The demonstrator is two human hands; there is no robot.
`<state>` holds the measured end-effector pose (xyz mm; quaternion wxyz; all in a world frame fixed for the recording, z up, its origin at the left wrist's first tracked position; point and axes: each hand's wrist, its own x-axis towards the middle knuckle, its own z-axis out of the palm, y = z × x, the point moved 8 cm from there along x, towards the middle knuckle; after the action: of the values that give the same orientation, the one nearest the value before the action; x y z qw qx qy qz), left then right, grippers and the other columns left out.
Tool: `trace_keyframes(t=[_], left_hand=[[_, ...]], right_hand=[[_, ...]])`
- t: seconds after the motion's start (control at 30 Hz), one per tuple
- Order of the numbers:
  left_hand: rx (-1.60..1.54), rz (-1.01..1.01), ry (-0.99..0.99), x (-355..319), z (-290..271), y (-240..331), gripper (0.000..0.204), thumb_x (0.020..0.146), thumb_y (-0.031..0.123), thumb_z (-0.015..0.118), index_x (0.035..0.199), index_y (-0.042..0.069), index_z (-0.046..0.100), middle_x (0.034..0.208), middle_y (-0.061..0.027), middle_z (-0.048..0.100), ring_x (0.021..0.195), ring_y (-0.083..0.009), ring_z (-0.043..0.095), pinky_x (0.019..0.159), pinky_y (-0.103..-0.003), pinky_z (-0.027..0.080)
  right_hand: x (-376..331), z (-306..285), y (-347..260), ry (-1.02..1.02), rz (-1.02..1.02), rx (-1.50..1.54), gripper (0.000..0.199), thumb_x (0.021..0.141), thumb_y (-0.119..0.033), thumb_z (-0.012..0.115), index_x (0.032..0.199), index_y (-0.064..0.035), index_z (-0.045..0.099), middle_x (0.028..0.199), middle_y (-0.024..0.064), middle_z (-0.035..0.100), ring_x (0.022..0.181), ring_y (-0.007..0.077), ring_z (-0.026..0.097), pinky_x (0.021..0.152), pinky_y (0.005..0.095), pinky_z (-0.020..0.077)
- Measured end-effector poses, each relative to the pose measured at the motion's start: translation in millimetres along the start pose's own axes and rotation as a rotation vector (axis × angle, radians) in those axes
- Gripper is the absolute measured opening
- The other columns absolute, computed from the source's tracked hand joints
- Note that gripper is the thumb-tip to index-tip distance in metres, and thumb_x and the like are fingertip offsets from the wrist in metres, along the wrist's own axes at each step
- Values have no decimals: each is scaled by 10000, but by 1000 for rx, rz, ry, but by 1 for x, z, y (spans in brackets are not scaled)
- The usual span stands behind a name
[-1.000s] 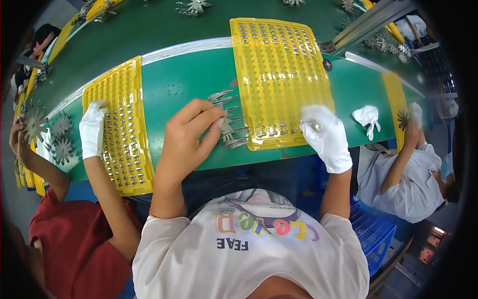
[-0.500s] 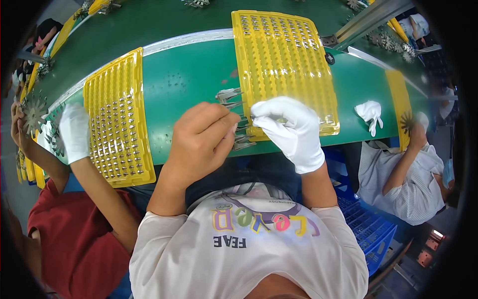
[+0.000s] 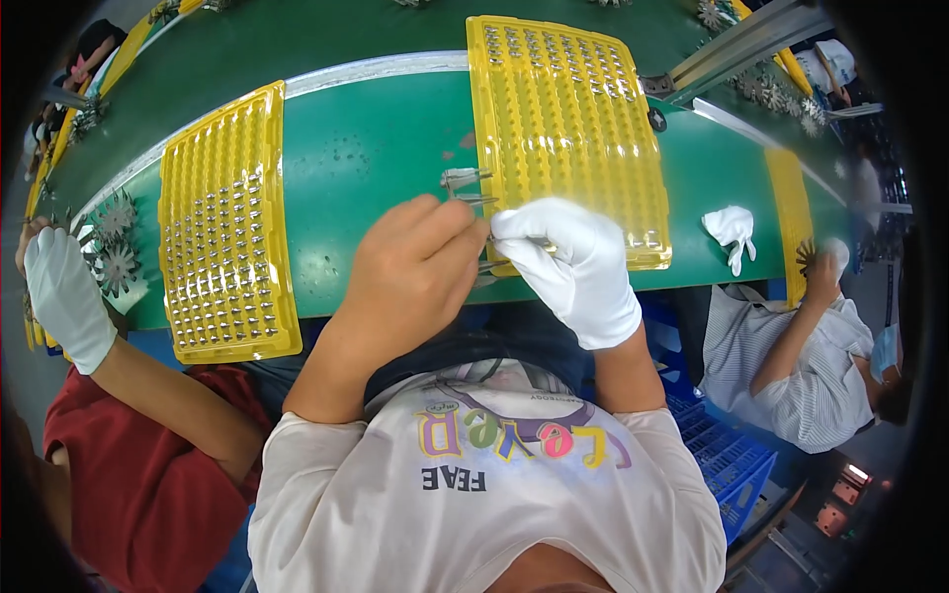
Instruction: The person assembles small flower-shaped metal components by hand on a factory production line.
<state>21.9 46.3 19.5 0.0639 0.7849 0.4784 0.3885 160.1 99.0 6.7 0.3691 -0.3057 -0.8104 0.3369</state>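
**Pins in hand, tray partly filled**

My bare left hand and gloved right hand meet at the near edge of the table, both pinched on small metal pins; a few loose ones lie just beyond my fingers; the yellow tray touching my right hand looks filled along its far rows only, so I judge most slots remain; a second tray sits well to my left.

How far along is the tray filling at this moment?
Done: the yellow tray in front of the person holds small metal pieces in its upper rows. In hand: the bare left hand and the white-gloved right hand meet at the tray's near edge over a few thin metal parts lying on the green belt. Left: the tray's lower rows look mostly unfilled, and loose parts remain on the belt.
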Motion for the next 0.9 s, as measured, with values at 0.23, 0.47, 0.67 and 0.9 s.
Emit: trace_keyframes(t=[0.23,0.47,0.67,0.9], left_hand=[[-209,-185,59,1,-1,0,255,813,-28,768,1057,-6,699,1167,-148,578,931,-294,655,796,-376,553],[-87,-91,41,-3,-10,-7,248,820,-50,758,1056,7,709,1160,-137,550,902,-261,637,784,-347,545],[-221,-213,-11,-7,-18,-29,196,866,-87,693,1052,-25,707,1085,-122,546,864,-224,635,733,-301,531],[-267,-226,34,-8,-26,-41,183,894,-96,659,1064,-41,697,1078,-120,545,898,-224,614,780,-302,515]], right_hand=[[7,-12,10,102,108,78,130,876,0,753,1005,-10,742,1003,123,763,905,225,743,793,324,580],[-1,-24,26,100,170,117,215,896,-67,768,1111,-56,757,983,117,761,826,228,742,744,313,574],[-26,-1,56,-382,55,-844,75,884,-201,691,856,-138,722,822,84,611,796,309,671,702,438,530],[-16,6,66,-571,91,-1004,83,865,-216,691,880,-150,739,861,100,633,845,302,686,723,438,545]])
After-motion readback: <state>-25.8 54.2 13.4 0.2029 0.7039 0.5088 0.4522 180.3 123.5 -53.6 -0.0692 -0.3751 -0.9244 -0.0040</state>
